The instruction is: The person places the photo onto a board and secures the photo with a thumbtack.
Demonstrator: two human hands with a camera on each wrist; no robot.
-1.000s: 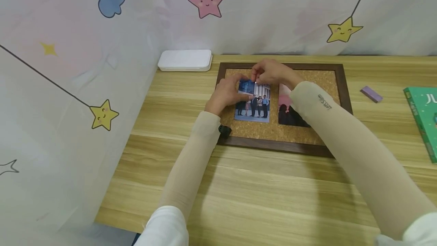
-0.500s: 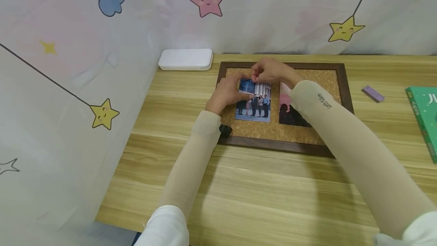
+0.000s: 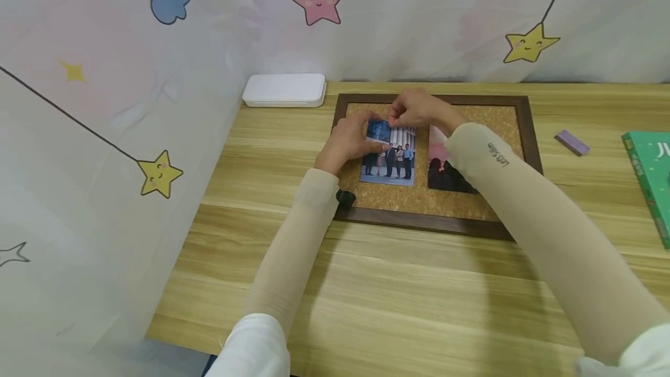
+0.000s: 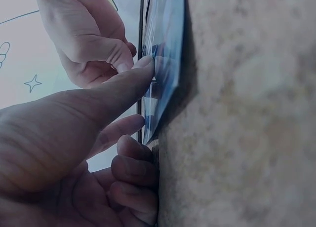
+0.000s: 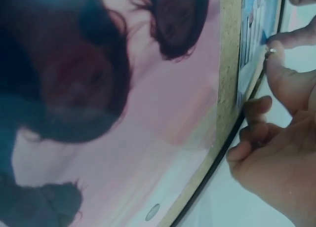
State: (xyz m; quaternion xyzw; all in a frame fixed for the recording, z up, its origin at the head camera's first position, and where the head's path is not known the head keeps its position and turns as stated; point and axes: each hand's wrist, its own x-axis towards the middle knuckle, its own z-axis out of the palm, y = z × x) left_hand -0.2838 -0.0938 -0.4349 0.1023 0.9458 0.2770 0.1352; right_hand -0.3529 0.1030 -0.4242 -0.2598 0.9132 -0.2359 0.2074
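A group photo [image 3: 389, 162] lies on a cork board [image 3: 398, 196] with a dark wooden frame. My left hand [image 3: 348, 141] rests at the photo's left side, its thumb lying across the picture and its index finger reaching the top edge. In the left wrist view the photo's near edge [image 4: 170, 96] stands slightly off the cork. At the top edge, my right hand [image 3: 416, 110] pinches a small shiny thumbtack [image 5: 271, 51] between thumb and index finger. A second, pink photo [image 3: 437, 153] with dark silhouettes sits to the right, partly covered by the right forearm.
Behind the board's left corner is a white case [image 3: 284, 90]. A purple block [image 3: 572, 142] and a green book [image 3: 649, 179] lie to the right on the wooden table [image 3: 398, 295]. A star-patterned curtain [image 3: 387, 28] hangs at the back and left.
My right fingertips have shifted slightly to the right along the photo's top edge. The left hand and the photo keep their places on the board.
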